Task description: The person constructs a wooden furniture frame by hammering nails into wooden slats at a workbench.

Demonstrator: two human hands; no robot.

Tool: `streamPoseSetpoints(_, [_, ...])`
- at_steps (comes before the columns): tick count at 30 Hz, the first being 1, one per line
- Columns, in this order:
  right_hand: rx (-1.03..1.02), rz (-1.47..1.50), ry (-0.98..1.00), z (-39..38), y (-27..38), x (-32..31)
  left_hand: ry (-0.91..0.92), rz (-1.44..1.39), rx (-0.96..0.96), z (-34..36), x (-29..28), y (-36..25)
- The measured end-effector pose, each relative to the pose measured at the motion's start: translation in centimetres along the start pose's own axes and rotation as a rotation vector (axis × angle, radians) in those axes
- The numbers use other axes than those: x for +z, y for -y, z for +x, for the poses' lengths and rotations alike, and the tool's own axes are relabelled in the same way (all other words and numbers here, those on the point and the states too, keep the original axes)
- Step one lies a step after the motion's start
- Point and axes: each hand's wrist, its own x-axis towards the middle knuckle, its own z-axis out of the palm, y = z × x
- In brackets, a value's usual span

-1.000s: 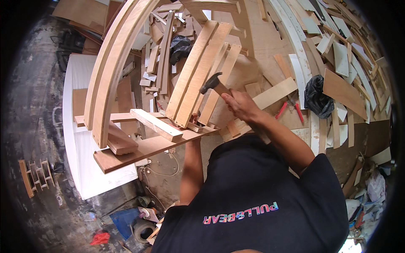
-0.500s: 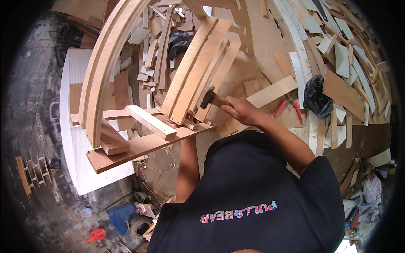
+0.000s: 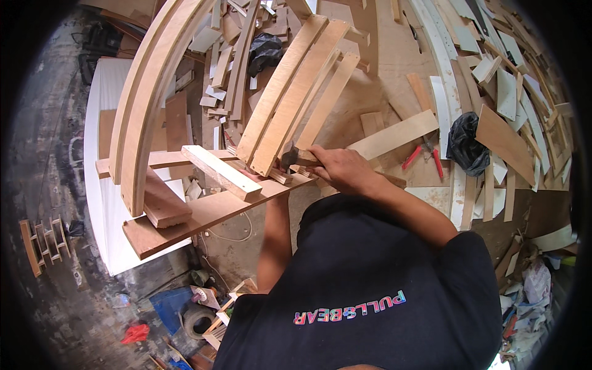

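Observation:
My right hand (image 3: 345,168) is wrapped around the handle of a hammer (image 3: 288,156). The hammer's dark head is at the lower end of a slatted wooden frame (image 3: 296,102), close to a short wood strip (image 3: 279,176) under it. My left hand (image 3: 251,175) is at that same lower end, mostly hidden behind the wood; its forearm rises from below and its fingers cannot be made out. Below the frame lies a long brown board (image 3: 203,225), with a pale wooden bar (image 3: 221,174) and a reddish block (image 3: 163,200) resting across it.
Curved wooden rails (image 3: 139,123) arch up on the left. Pliers with red handles (image 3: 422,159) lie to the right, beside a black plastic bag (image 3: 467,143). Wood offcuts (image 3: 499,80) are heaped at far right, and a white sheet (image 3: 102,203) lies on the left.
My right hand has brought the hammer down and left, its head now beside the frame's lower end. My left arm has barely moved. The view has shifted slightly.

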Motion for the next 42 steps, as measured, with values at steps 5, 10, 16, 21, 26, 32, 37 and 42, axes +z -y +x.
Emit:
streamPoseSetpoints(5, [-0.022,-0.009,-0.147,-0.3,1.4,0.5,0.493,-0.080,-0.028,2.7,-4.5,0.5])
streamPoseSetpoints(10, [0.053,-0.102,-0.024,-1.5,-0.4,3.0,0.198,0.001,0.053,3.6,-5.3,0.3])
streamPoseSetpoints(16, [0.067,-0.041,-0.084,-1.1,0.9,2.0,0.146,-0.173,-0.083,1.3,-2.2,0.7])
streamPoseSetpoints(21, [0.103,0.017,-0.144,-2.2,-0.4,4.0,0.219,-0.050,-0.047,3.8,-7.9,0.0])
streamPoseSetpoints(26, [-0.009,0.091,-0.059,-0.8,0.7,2.0,0.241,-0.054,-0.063,3.6,-6.8,1.8])
streamPoseSetpoints(32, [-0.095,0.065,-0.189,-0.7,4.7,1.4,0.250,-0.049,-0.057,3.1,-6.5,2.3])
streamPoseSetpoints(37, [0.053,-0.089,-0.025,-0.9,2.9,3.4,0.264,-0.036,-0.053,3.1,-6.4,2.6])
streamPoseSetpoints(42, [-0.002,0.029,-0.151,-0.6,2.5,2.7,0.279,-0.013,-0.040,3.1,-6.5,2.5])
